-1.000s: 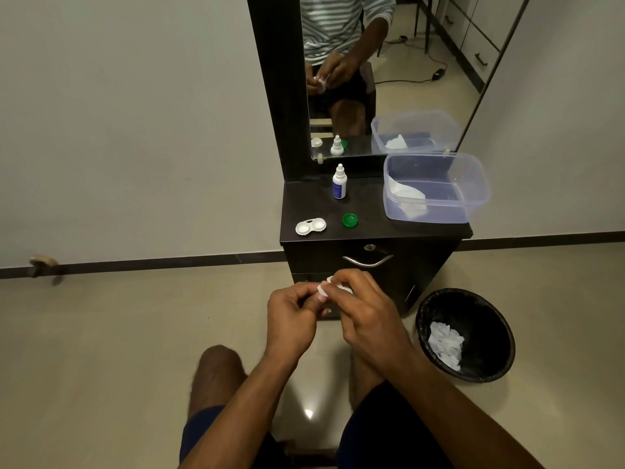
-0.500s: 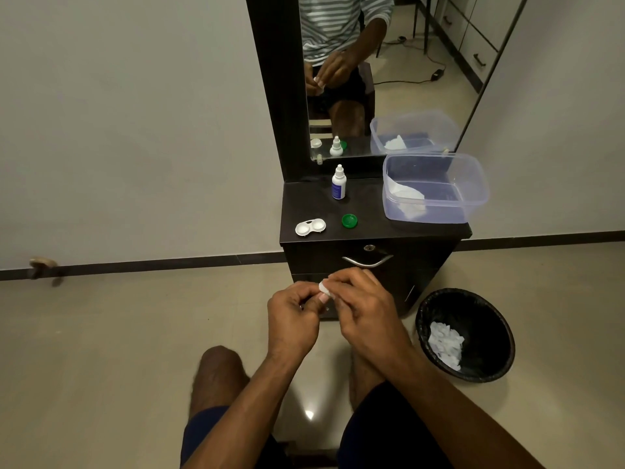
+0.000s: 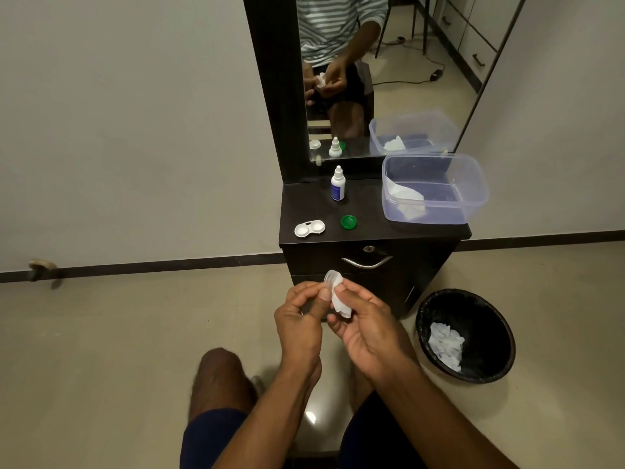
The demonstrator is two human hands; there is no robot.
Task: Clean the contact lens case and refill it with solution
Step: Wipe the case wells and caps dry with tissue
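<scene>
My left hand pinches a small white lens case cap at chest height in front of the cabinet. My right hand holds a white tissue pressed against that cap. The white two-well lens case lies open on the dark cabinet top, left of a green cap. The white solution bottle stands upright behind them, near the mirror.
A clear plastic tub with tissues sits on the cabinet's right side. A black bin holding used tissues stands on the floor to the right. A mirror rises behind the cabinet. My knees are below my hands.
My right hand has drawn back from the cap, and the tissue and the cap's rim now show between the hands. Both hands stay in front of the drawer.
</scene>
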